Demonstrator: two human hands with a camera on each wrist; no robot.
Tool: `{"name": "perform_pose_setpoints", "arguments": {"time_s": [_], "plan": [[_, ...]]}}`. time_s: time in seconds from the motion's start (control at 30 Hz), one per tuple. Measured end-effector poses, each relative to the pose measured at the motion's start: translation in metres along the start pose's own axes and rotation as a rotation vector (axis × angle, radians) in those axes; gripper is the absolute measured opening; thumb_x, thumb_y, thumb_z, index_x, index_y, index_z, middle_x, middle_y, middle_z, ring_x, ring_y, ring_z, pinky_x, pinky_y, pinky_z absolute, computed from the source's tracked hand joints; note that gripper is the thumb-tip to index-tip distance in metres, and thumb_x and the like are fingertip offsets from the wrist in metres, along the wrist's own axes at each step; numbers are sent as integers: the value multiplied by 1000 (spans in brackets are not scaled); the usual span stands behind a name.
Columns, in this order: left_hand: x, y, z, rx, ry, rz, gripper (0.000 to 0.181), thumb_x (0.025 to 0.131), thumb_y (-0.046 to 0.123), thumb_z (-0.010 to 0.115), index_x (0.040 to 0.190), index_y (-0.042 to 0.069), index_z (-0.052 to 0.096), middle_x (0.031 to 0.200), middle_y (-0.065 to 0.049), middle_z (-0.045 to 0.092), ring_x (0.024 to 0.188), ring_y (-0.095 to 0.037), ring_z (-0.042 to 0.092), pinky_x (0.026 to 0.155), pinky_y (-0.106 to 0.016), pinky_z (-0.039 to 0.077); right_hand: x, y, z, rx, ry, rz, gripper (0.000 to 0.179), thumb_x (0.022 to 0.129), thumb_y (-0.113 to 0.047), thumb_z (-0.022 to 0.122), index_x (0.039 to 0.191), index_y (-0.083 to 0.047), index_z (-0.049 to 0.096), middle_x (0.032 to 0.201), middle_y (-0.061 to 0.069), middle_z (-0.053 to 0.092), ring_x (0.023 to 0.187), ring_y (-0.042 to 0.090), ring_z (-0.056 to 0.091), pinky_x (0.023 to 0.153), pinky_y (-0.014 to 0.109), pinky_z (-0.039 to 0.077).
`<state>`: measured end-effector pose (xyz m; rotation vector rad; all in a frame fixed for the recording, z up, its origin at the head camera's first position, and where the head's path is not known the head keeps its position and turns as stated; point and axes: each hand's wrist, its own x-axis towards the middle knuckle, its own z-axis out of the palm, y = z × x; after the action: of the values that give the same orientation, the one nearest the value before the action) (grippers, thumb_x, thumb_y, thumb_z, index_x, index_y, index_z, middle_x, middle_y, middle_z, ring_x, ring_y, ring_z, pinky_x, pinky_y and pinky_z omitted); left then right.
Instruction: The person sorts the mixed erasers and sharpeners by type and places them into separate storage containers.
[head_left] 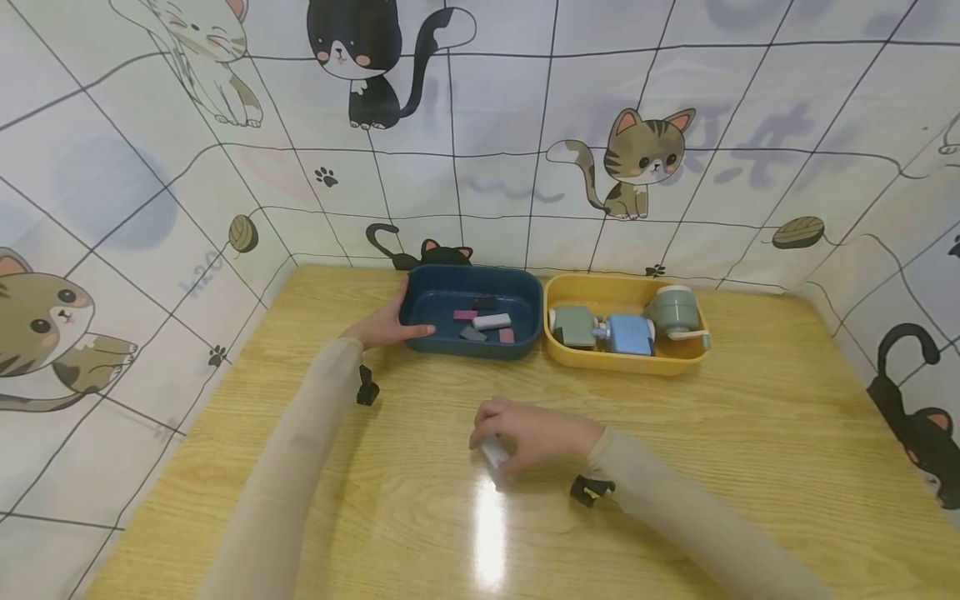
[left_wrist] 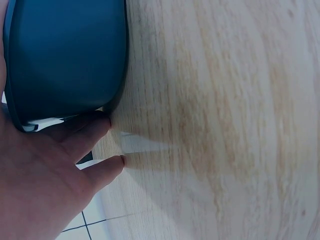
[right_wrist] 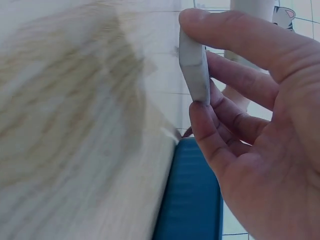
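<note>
My left hand (head_left: 390, 325) lies at the left end of a dark blue bin (head_left: 471, 347), its thumb along the front rim. In the left wrist view, two spread, straight fingers (left_wrist: 102, 172) reach under and beside the bin's end wall. Over the table in front of the bin, my right hand (head_left: 536, 433) pinches a small whitish rectangular stick (head_left: 493, 451). The right wrist view shows this stick (right_wrist: 194, 65) held by its ends between thumb and fingertips. Inside the bin lie a white bar (head_left: 492, 321) and several small pink, grey and black pieces.
Right beside the blue bin stands a yellow bin (head_left: 622, 362). It holds a green square item (head_left: 575, 327), a blue square item (head_left: 630, 333) and a grey-green rounded one (head_left: 673, 312). A cat-print curtain (head_left: 495, 183) hangs behind the wooden table (head_left: 390, 500).
</note>
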<state>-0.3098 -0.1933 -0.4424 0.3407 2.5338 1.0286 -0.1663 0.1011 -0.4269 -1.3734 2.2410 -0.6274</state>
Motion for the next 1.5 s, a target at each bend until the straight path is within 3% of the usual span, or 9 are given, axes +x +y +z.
{"name": "perform_pose_setpoints", "arguments": {"time_s": [0.67, 1.27, 1.5], "plan": [[1, 1, 0, 7, 10, 8, 116, 85, 48, 70, 152, 19, -21, 160, -17, -6, 144, -38, 8, 111, -54, 16, 14, 1, -36, -27, 46, 29, 42, 80, -13, 77, 120, -10, 66, 117, 1, 50, 107, 17, 45, 92, 32, 43], [0, -1, 0, -5, -2, 0, 117, 84, 50, 70, 152, 22, -21, 160, -16, -6, 144, -38, 9, 111, -55, 17, 33, 14, -57, -48, 77, 39, 42, 81, -13, 78, 121, -7, 66, 116, 4, 53, 105, 19, 49, 89, 32, 45], [1, -3, 0, -18, -2, 17, 118, 84, 49, 71, 151, 22, -23, 160, -14, -9, 144, -37, 7, 111, -55, 16, 37, 17, -66, -109, 99, 42, 41, 80, -16, 78, 119, -7, 67, 114, 4, 55, 101, 20, 50, 87, 37, 38]]}}
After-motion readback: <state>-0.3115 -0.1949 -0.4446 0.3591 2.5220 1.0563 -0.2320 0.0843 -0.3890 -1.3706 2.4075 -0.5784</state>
